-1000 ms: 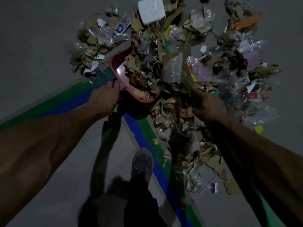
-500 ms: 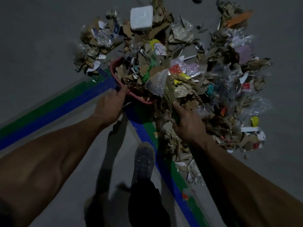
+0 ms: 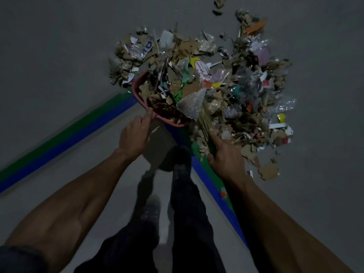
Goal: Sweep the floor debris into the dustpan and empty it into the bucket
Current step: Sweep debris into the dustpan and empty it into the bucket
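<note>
You've got open grey floor (image 3: 59, 56) all along the left and top, and more of it out past the right edge of the pile, so there's room on every side except toward your feet. Green and blue tape lines (image 3: 82, 133) run in from the left and meet a second pair going down to the right, right under the dustpan.

The dustpan (image 3: 136, 89) is pinkish-red, sitting at the near-left edge of the debris pile (image 3: 226, 85), already heaped with torn cardboard, scraps and a chunk of bubble wrap (image 3: 192, 107) hanging over its right rim. Your left hand (image 3: 135, 135) is gripping it at the back, index finger stretched along the rim. Your right hand (image 3: 226, 156) is curled round a straw broom (image 3: 204, 123), bristles buried in the junk just beside the pan.

The pile itself is mostly brown cardboard bits, clear plastic, a yellow label (image 3: 199, 65) and an orange strip (image 3: 256, 28) at the far edge. A few loose pieces sit apart beyond the top. Your shoe (image 3: 182, 164) is just behind the pan.
</note>
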A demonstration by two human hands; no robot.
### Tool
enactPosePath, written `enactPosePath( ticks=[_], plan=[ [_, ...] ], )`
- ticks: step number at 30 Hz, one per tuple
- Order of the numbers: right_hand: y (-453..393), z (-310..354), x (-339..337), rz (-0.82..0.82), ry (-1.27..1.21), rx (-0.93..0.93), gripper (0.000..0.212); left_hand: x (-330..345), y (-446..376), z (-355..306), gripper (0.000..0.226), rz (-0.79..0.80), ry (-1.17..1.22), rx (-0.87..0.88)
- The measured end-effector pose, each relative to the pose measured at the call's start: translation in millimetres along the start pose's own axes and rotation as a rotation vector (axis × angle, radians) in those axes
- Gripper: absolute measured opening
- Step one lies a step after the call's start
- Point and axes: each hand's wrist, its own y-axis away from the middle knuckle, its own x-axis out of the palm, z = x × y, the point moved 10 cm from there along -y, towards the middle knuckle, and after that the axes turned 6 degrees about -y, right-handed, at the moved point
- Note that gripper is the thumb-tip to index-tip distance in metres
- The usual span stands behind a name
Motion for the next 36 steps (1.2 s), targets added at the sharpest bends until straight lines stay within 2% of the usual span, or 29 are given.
enactPosePath(
  ticks=[5,14,23,29,36],
  plan=[
    [89.5,29.9,-20.9,-0.005,-0.025,0.04,0.076,-54.8,84.8,-0.4,0.058,-0.051,0.042,-0.013],
    [217.0,73.4,-41.1,-0.044,-0.1,0.099,0.077,-115.5,183.6,-1.6,0.063,-0.08,0.013,0.047],
    [314.1,97.5,-77.5,-0.1,-0.068,0.125,0.076,-182.2,273.8,-10.0,0.059,-0.124,0.033,0.019],
    [359.1,121.1,-93.7,-0.11,-0.033,0.057,0.076,-203.2,333.2,-4.4,0.058,-0.177,0.041,-0.049],
    [411.2,140.4,-87.4,-0.085,0.072,-0.127,0.077,-185.7,426.5,8.1,0.058,-0.235,0.088,-0.201]
  ],
)
